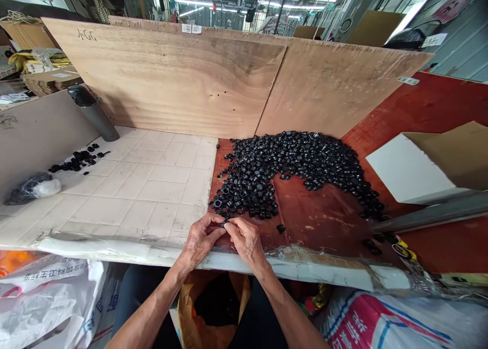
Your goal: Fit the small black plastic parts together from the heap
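Note:
My left hand [200,241] and my right hand [246,241] meet at the near edge of the table, fingertips pinched together on one small black ring-shaped part [223,224]. Just beyond them a large pile of the same small black parts [290,168] spreads in an arc over the red-brown board [324,222]. A single loose black part [281,228] lies to the right of my right hand.
Upright plywood panels [183,74] wall off the back. A smaller group of black parts [78,160] and a dark flask [93,113] sit at far left on the tiled surface [145,186]. A cardboard box [430,166] stands at right. An orange-lined bag [213,308] hangs below the table edge.

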Motion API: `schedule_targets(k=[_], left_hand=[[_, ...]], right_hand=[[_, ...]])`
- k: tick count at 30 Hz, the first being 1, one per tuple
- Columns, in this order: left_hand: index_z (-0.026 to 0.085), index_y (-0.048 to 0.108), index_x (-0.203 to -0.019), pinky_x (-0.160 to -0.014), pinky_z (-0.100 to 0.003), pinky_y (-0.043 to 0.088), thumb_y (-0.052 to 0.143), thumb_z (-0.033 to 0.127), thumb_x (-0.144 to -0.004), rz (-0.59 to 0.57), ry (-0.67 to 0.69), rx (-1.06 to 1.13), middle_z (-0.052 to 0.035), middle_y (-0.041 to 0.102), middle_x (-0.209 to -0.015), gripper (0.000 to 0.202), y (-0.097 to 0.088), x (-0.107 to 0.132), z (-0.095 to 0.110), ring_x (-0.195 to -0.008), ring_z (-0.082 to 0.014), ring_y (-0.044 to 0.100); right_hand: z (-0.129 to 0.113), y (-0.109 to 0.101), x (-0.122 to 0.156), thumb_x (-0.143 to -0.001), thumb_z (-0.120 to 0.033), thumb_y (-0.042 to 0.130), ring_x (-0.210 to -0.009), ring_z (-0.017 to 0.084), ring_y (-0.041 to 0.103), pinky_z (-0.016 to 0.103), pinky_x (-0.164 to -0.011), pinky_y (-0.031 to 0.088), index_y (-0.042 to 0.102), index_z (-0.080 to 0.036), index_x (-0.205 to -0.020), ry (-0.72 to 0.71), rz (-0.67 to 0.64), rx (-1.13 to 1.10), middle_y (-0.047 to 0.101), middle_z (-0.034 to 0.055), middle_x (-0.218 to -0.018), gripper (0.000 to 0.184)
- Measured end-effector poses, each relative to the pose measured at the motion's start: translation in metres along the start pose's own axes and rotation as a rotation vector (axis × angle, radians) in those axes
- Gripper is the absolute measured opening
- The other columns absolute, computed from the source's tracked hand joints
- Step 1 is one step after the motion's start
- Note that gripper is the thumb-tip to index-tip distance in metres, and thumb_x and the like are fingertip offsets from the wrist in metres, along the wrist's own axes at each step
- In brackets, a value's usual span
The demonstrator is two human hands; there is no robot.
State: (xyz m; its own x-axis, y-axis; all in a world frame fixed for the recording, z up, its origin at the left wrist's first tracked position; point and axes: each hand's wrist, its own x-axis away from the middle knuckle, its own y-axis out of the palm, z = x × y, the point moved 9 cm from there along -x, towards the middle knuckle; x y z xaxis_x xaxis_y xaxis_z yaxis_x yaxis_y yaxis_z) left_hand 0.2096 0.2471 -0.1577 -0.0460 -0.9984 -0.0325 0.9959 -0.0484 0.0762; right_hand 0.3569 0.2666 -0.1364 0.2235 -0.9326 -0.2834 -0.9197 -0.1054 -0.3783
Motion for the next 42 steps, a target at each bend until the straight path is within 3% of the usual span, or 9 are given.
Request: schedule_targets(k=[3, 8, 11, 17, 23, 27, 32, 38, 42], left_hand=[[0.02, 0.069, -0.104, -0.082, -0.03, 0.061, 0.077, 0.037, -0.089, 0.012, 0.001, 0.007, -0.0021, 0.074, -0.095, 0.024, -0.001, -0.001, 0.0, -0.087, -0.0183, 0.074], [0.02, 0.069, -0.104, -0.083, -0.031, 0.061, 0.078, 0.036, -0.089, 0.008, 0.011, -0.013, -0.0025, 0.074, -0.1, 0.024, 0.0, -0.001, 0.002, -0.089, -0.0186, 0.074], [0.02, 0.068, -0.106, -0.081, -0.032, 0.062, 0.076, 0.038, -0.09, -0.003, -0.015, 0.007, -0.0028, 0.076, -0.097, 0.025, 0.0, -0.001, -0.001, -0.086, -0.0192, 0.074], [0.021, 0.072, -0.106, -0.089, -0.032, 0.061, 0.074, 0.035, -0.092, 0.026, 0.096, -0.17, -0.0054, 0.075, -0.105, 0.02, -0.006, 0.0, 0.002, -0.094, -0.02, 0.074], [0.02, 0.072, -0.107, -0.089, -0.033, 0.06, 0.075, 0.035, -0.091, 0.026, 0.056, -0.137, -0.005, 0.077, -0.103, 0.022, -0.007, -0.002, -0.004, -0.093, -0.0199, 0.074], [0.019, 0.071, -0.102, -0.079, -0.032, 0.062, 0.08, 0.038, -0.085, 0.017, -0.073, 0.019, -0.0031, 0.078, -0.09, 0.027, -0.004, -0.004, -0.009, -0.082, -0.0192, 0.075], [0.017, 0.072, -0.1, -0.068, -0.027, 0.058, 0.085, 0.039, -0.078, 0.022, -0.136, 0.086, -0.0008, 0.077, -0.081, 0.033, -0.005, -0.006, -0.01, -0.071, -0.0155, 0.071], [0.017, 0.072, -0.098, -0.077, -0.027, 0.058, 0.086, 0.037, -0.077, 0.041, -0.112, 0.126, -0.0022, 0.078, -0.089, 0.032, -0.003, -0.006, -0.009, -0.081, -0.0166, 0.072], [0.017, 0.073, -0.096, -0.075, -0.026, 0.056, 0.086, 0.034, -0.076, 0.063, -0.113, 0.109, -0.0015, 0.077, -0.085, 0.029, -0.004, -0.006, -0.011, -0.079, -0.0157, 0.071]], right_hand=[[-0.005, -0.004, -0.001, -0.101, -0.038, 0.059, -0.062, 0.016, 0.057, 0.026, -0.064, 0.05, 0.064, -0.021, -0.074, -0.041, 0.043, 0.077, 0.063, 0.0013, -0.068, 0.032], [-0.001, -0.006, 0.001, -0.097, -0.04, 0.064, -0.067, 0.017, 0.064, 0.026, -0.064, 0.056, 0.07, -0.02, -0.106, -0.005, 0.046, -0.062, 0.068, 0.0036, -0.085, 0.022], [0.001, 0.0, 0.003, -0.098, -0.04, 0.061, -0.066, 0.017, 0.069, 0.026, -0.061, 0.059, 0.07, -0.02, -0.109, 0.018, -0.024, -0.157, 0.069, 0.0051, -0.09, 0.024], [0.003, 0.003, 0.0, -0.096, -0.039, 0.059, -0.044, 0.013, 0.058, 0.022, -0.048, 0.046, 0.067, -0.02, -0.09, 0.106, -0.05, -0.15, 0.057, -0.0042, -0.056, 0.021], [0.007, 0.005, -0.002, -0.095, -0.039, 0.057, -0.045, 0.013, 0.053, 0.022, -0.045, 0.041, 0.067, -0.021, -0.087, 0.179, -0.08, -0.168, 0.052, -0.0056, -0.054, 0.021], [0.003, 0.003, -0.005, -0.092, -0.031, 0.061, -0.053, 0.014, 0.06, 0.023, -0.054, 0.048, 0.07, -0.021, -0.095, 0.103, -0.082, -0.193, 0.061, -0.0031, -0.065, 0.014], [-0.008, -0.002, -0.006, -0.089, -0.022, 0.064, -0.091, 0.02, 0.07, 0.029, -0.079, 0.056, 0.076, -0.022, -0.1, -0.086, -0.052, -0.219, 0.072, 0.0059, -0.101, 0.016], [0.006, 0.001, -0.006, -0.093, -0.028, 0.071, -0.094, 0.019, 0.069, 0.027, -0.077, 0.057, 0.08, -0.023, -0.099, -0.009, -0.039, -0.37, 0.07, 0.0058, -0.105, 0.012], [0.007, -0.001, -0.006, -0.087, -0.022, 0.071, -0.091, 0.019, 0.069, 0.029, -0.081, 0.056, 0.079, -0.023, -0.098, 0.021, -0.02, -0.366, 0.072, 0.0042, -0.102, 0.013]])
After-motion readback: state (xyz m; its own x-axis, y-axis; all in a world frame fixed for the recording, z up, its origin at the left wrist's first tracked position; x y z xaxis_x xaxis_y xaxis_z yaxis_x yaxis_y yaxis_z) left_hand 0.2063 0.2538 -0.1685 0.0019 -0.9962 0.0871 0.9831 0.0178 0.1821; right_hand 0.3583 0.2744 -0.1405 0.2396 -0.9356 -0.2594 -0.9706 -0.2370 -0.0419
